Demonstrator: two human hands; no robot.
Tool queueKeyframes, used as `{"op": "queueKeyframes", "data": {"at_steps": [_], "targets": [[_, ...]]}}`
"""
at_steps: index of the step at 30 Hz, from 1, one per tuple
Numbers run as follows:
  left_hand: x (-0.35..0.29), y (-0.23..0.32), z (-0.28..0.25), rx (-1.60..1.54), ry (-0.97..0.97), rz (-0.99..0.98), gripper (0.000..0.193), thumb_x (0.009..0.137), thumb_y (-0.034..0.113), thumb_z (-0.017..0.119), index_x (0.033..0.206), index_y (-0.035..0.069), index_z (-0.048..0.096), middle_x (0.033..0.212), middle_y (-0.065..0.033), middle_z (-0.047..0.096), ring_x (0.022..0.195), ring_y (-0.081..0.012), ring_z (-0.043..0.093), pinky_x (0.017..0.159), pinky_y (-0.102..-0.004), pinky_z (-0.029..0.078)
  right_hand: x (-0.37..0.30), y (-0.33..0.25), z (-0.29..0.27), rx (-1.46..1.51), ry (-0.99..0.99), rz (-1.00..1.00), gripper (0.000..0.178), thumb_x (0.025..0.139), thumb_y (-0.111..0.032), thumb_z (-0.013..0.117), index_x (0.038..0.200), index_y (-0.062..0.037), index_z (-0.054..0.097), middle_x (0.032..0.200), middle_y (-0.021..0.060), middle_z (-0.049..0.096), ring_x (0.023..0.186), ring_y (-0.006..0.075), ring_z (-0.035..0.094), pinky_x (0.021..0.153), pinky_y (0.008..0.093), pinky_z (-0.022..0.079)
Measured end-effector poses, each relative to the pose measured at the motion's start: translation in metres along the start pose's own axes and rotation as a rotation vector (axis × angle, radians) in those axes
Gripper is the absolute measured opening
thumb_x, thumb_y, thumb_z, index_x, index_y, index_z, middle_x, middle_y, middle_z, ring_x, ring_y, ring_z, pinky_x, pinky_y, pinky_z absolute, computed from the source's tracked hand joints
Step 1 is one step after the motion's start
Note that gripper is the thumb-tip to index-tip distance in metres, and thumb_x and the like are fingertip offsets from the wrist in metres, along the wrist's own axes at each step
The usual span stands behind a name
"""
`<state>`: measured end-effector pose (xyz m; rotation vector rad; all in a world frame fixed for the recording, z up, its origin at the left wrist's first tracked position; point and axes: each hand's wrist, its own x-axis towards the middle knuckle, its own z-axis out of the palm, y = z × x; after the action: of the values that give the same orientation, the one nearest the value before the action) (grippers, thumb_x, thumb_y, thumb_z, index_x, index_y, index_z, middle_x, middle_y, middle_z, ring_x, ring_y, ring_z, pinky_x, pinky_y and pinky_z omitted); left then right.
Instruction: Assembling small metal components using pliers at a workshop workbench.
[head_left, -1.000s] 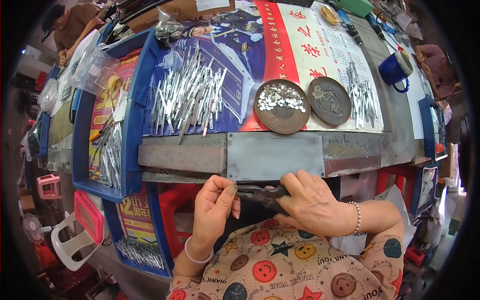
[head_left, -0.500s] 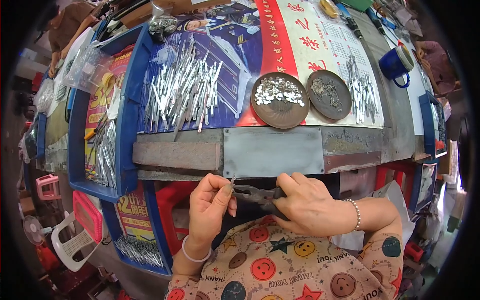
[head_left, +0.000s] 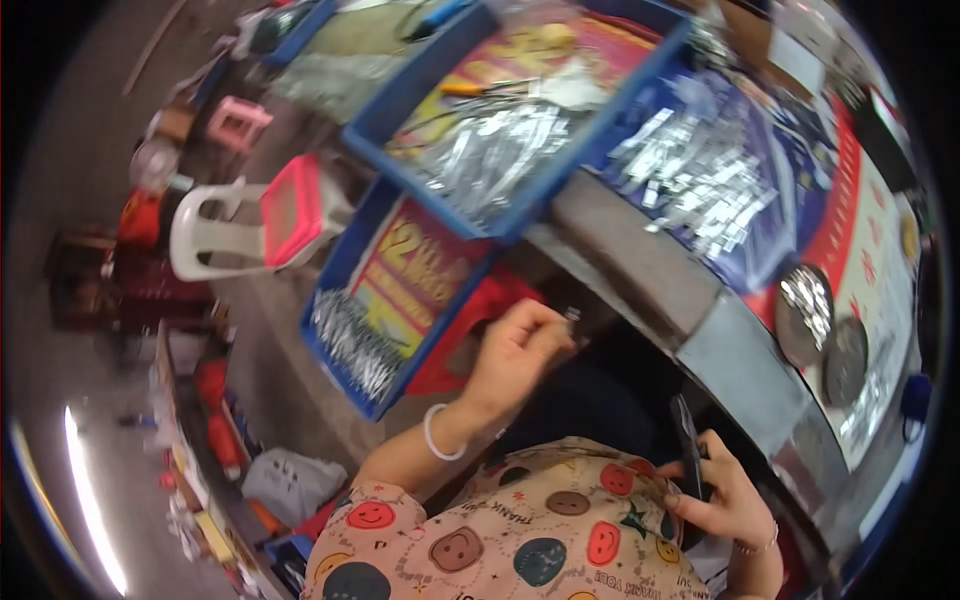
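Note:
My left hand (head_left: 515, 360) is closed in a pinch around a small metal piece (head_left: 572, 314), whose exact kind is blurred. It is raised beside the lower blue bin (head_left: 413, 385), which holds a yellow-and-red printed sheet and a heap of thin metal parts (head_left: 355, 345). My right hand (head_left: 728, 495) grips dark pliers (head_left: 689, 445) close to my patterned apron, jaws pointing up, below the grey metal plate (head_left: 745, 365) at the bench edge. The pliers and the small metal piece are well apart.
An upper blue bin (head_left: 365, 140) holds shiny metal strips (head_left: 500, 150). More strips (head_left: 700, 180) lie on the bench poster, with two round brown dishes, one holding silvery discs (head_left: 805, 305). A white chair (head_left: 190, 235) with a pink-red seat piece stands left.
The view has swung to the left, blurring the picture. My hands have parted: the left, with the metal piece, is near the lower bin, while the pliers have come away to the right.

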<state>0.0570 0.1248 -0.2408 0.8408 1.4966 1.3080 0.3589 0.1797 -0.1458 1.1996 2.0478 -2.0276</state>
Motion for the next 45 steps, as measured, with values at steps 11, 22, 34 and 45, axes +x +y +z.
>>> {"op": "queueKeyframes", "data": {"at_steps": [11,22,34,45], "targets": [[-0.099,-0.082,-0.33,0.763,0.846,0.097,0.011,0.091,0.01,0.063,0.092,0.0,0.065,0.085,-0.0026,0.063,0.08,-0.0092,0.058,0.074,-0.0242,0.046,0.04,-0.002,0.025,-0.378,-0.05,-0.138,0.025,0.072,-0.016,0.068,0.08,0.0068,0.063,0.114,0.026,0.052,0.101,0.0397,0.055,0.085,0.0433,0.047],[-0.082,-0.063,-0.302,0.867,0.892,0.191,0.017,0.094,0.012,0.061,0.102,-0.001,0.067,0.096,-0.0095,0.067,0.086,-0.0168,0.062,0.078,-0.0285,0.048,0.029,0.017,0.028,-0.425,-0.01,-0.25,0.026,0.074,-0.018,0.069,0.078,0.007,0.062,0.119,0.0266,0.052,0.106,0.041,0.052,0.093,0.044,0.043],[0.051,0.093,0.048,0.583,-0.249,0.689,0.013,0.086,-0.003,0.063,0.098,0.0,0.065,0.092,-0.0149,0.065,0.08,-0.0276,0.065,0.07,-0.0311,0.051,-0.006,0.047,0.038,-0.131,0.099,-0.217,0.029,0.085,-0.023,0.062,0.091,0.0058,0.065,0.123,0.0235,0.053,0.095,0.0391,0.06,0.082,0.043,0.051],[0.175,0.076,0.206,1.276,-0.135,0.878,0.024,0.077,0.016,0.076,0.095,0.004,0.065,0.095,-0.0139,0.058,0.092,-0.0334,0.058,0.077,-0.0441,0.047,-0.042,0.1,0.046,0.034,0.41,-0.166,0.029,0.086,-0.024,0.066,0.095,0.0033,0.068,0.115,0.02,0.058,0.09,0.036,0.063,0.079,0.039,0.052]]}}
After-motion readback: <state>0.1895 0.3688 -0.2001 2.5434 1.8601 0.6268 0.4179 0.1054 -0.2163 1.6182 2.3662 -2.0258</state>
